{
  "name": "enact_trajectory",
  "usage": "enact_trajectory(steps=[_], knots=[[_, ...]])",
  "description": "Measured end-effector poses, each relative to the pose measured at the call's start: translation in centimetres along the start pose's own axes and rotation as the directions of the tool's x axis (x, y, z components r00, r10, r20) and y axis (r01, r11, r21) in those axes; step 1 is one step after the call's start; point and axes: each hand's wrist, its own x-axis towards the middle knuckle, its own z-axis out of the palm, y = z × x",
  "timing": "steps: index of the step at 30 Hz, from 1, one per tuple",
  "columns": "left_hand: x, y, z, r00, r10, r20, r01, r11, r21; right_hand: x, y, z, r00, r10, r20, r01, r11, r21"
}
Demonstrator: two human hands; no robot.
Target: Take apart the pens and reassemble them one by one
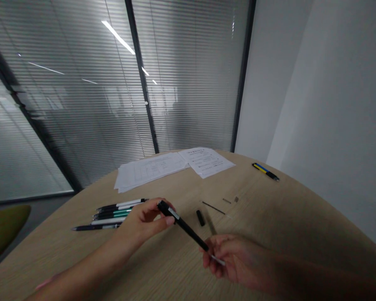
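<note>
A black pen (191,230) slants down to the right between my two hands above the table. My left hand (150,219) grips its upper end by the clip, thumb on top. Around its lower end close the fingers of my right hand (228,257), where a pale, thin piece (217,260) sticks out past the black barrel. Whether that piece is a refill or a tip I cannot make out. Just beyond the pen lie a short black cap-like piece (200,217), a thin dark refill (213,207) and two tiny parts (227,200).
Several pens (113,215) lie in a group left of my left hand. Printed sheets (153,167) rest at the table's far side. Blue, yellow and black pens (265,171) lie near the right edge of the round wooden table (301,217). A green chair (8,225) stands at left.
</note>
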Motion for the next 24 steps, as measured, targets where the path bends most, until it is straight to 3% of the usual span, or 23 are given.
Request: enact_trajectory(steps=[4,6,9,12,14,16,21,24], knots=[[-0.2,-1.1,-0.2,0.987,-0.151,-0.054,0.136,0.968,-0.211,-0.1,-0.2,0.0,0.993,-0.109,-0.038,0.096,0.965,-0.244],[-0.1,-1.6,-0.1,0.98,-0.196,-0.04,0.171,0.925,-0.34,-0.2,-0.4,0.0,0.982,-0.178,-0.069,0.124,0.87,-0.478],[0.3,-2.0,-0.3,0.975,-0.219,-0.044,0.164,0.835,-0.526,-0.3,-1.3,0.0,0.935,-0.345,-0.077,0.17,0.629,-0.759],[0.9,-2.1,-0.8,0.966,-0.25,-0.067,0.14,0.722,-0.678,-0.1,-2.6,0.4,0.874,-0.486,0.028,0.201,0.31,-0.929],[1.4,-2.0,-1.3,0.954,-0.287,-0.085,0.135,0.669,-0.731,0.7,-3.3,0.8,0.851,-0.512,0.121,0.213,0.125,-0.969],[1.9,-1.9,-1.8,0.939,-0.328,-0.1,0.145,0.645,-0.75,2.3,-3.3,1.1,0.838,-0.507,0.201,0.236,0.006,-0.972],[3.1,-2.2,-3.5,0.923,-0.342,-0.174,0.09,0.634,-0.768,7.6,-2.1,1.2,0.824,-0.441,0.356,0.286,-0.22,-0.933],[3.6,-2.6,-4.3,0.92,-0.34,-0.193,0.072,0.633,-0.771,9.4,-1.7,1.3,0.815,-0.429,0.389,0.257,-0.334,-0.907]])
